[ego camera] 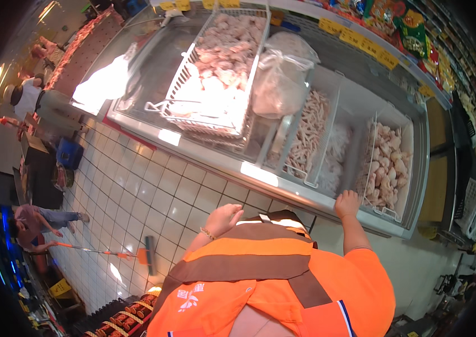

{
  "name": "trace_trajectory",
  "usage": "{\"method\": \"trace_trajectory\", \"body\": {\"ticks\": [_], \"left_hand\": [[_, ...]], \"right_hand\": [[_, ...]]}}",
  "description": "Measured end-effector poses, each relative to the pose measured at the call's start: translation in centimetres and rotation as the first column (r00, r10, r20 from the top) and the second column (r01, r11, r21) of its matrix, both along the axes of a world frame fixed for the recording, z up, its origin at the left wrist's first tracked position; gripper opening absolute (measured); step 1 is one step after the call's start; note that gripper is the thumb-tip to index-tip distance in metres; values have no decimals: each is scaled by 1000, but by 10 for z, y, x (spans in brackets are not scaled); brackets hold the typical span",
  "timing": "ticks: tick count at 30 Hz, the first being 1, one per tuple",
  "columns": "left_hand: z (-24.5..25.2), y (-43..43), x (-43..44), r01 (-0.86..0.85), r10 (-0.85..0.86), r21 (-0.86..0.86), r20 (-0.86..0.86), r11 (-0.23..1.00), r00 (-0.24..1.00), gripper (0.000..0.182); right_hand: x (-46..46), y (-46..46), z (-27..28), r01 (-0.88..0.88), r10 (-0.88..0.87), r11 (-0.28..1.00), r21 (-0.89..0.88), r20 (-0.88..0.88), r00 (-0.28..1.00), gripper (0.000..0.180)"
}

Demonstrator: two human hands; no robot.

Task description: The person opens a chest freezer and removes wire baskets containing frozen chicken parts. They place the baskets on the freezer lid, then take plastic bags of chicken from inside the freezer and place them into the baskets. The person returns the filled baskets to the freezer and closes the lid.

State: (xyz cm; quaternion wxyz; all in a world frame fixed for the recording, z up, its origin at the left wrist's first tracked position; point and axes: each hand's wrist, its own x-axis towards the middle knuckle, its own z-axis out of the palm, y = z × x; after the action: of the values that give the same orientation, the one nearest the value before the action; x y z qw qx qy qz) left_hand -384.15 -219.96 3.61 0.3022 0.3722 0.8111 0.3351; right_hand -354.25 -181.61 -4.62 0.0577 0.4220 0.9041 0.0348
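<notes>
My right hand [347, 203] lies with its fingers over the front rim [297, 194] of a chest freezer, at the end of a blurred grey bar [352, 156] that crosses the opening. To the right of it a white wire basket holds raw chicken pieces [387, 166]. On its left are pale clear-bagged goods [333, 158] and a compartment of chicken feet [309, 130]. My left hand [223, 220], with a bracelet at the wrist, hovers before my waist, loosely bent and with nothing visible in it. It touches neither the freezer nor its contents.
A heaped wire basket of raw meat [225, 63] and a tied plastic bag [282, 76] sit on the freezer's top. A person with a squeegee mop [147, 255] stands on the tiled floor at left; another person [48, 103] is near the meat counter. Packaged goods [130, 316] stand behind me.
</notes>
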Motion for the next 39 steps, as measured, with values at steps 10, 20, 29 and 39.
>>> {"method": "trace_trajectory", "body": {"ticks": [10,20,29,39], "left_hand": [[46,-33,-69,-152,188,275,-110,949,976,21],[145,71,-249,118,212,319,-822,940,529,30],[134,100,-327,202,-182,-50,-676,978,714,51],[171,-38,-351,289,-345,-193,-613,938,711,50]], "right_hand": [[-210,-91,62,-310,143,938,-157,-638,756,43],[-428,-147,185,-717,112,660,-225,-914,389,29],[-469,-158,198,-686,-13,649,-330,-906,424,44],[-500,-256,233,-874,527,-9,-485,-745,408,28]]}}
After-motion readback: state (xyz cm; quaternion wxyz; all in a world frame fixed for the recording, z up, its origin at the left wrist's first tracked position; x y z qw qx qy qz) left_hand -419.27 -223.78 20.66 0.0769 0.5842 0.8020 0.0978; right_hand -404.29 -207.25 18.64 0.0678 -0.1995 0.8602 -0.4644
